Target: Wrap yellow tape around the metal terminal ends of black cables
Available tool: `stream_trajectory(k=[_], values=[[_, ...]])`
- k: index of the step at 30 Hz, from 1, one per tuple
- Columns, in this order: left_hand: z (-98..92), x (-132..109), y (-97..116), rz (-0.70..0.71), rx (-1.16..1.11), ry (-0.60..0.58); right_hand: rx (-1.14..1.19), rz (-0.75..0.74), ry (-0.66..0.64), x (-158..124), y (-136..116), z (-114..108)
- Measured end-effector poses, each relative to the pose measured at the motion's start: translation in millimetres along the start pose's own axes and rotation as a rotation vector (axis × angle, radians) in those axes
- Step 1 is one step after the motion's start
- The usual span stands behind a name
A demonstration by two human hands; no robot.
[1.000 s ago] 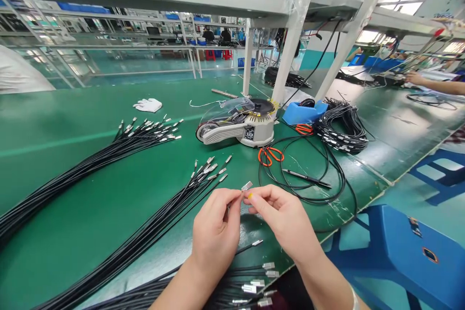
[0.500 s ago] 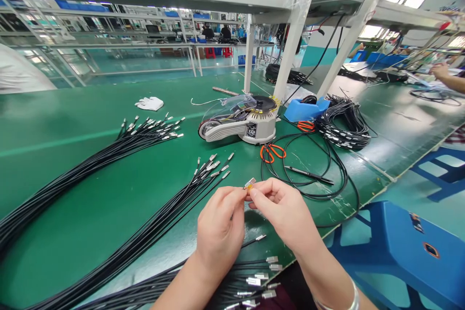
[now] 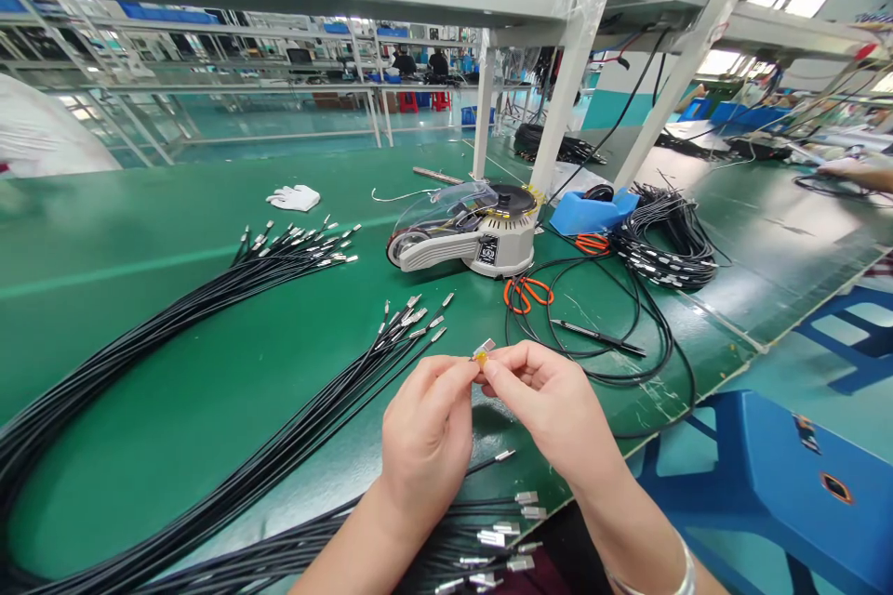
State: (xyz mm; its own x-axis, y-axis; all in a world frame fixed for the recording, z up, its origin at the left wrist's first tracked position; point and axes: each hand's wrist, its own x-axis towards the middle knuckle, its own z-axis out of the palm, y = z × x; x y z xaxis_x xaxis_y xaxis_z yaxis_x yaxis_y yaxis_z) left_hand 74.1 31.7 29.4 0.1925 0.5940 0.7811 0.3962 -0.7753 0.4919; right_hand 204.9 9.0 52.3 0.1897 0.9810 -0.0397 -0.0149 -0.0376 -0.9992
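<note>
A metal cable connector (image 3: pixel 484 348) with a small piece of yellow tape (image 3: pixel 481 359) on it sticks up between my fingertips. My left hand (image 3: pixel 429 423) is closed, pinching the connector from the left. From the right, the thumb and forefinger of my right hand (image 3: pixel 544 390) press together at the yellow tape. Under my wrists lies a bunch of black cables (image 3: pixel 307 539) with silver connectors. Another cable bunch (image 3: pixel 335 381) ends just left of and beyond my hands. Behind them stands a grey tape dispenser (image 3: pixel 499 246).
Orange-handled scissors (image 3: pixel 528 295), a black pen-like tool (image 3: pixel 598 337) and looped cable lie to the right. Further back are a blue holder (image 3: pixel 593 211), coiled cables (image 3: pixel 666 237) and a white glove (image 3: pixel 294 197). A blue stool (image 3: pixel 802 474) stands beside the table. A co-worker's hand (image 3: pixel 847 169) shows far right.
My hands stay pinched at the connector, almost unmoved. The whole view has shifted slightly, so things appear a little further right. The co-worker's hand at far right has lowered toward the table.
</note>
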Motion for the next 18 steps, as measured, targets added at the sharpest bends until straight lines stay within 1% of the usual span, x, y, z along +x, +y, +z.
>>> stream_trajectory(k=[14, 18], values=[[0.3, -1.5, -1.3, 0.012, 0.087, -0.01, -0.036, 0.005, 0.006, 1.7, -2.9, 1.7], [2.1, -1.7, -3.3, -0.027, 0.131, -0.005, -0.022, 0.017, -0.018, 2.5, 1.7, 1.5]])
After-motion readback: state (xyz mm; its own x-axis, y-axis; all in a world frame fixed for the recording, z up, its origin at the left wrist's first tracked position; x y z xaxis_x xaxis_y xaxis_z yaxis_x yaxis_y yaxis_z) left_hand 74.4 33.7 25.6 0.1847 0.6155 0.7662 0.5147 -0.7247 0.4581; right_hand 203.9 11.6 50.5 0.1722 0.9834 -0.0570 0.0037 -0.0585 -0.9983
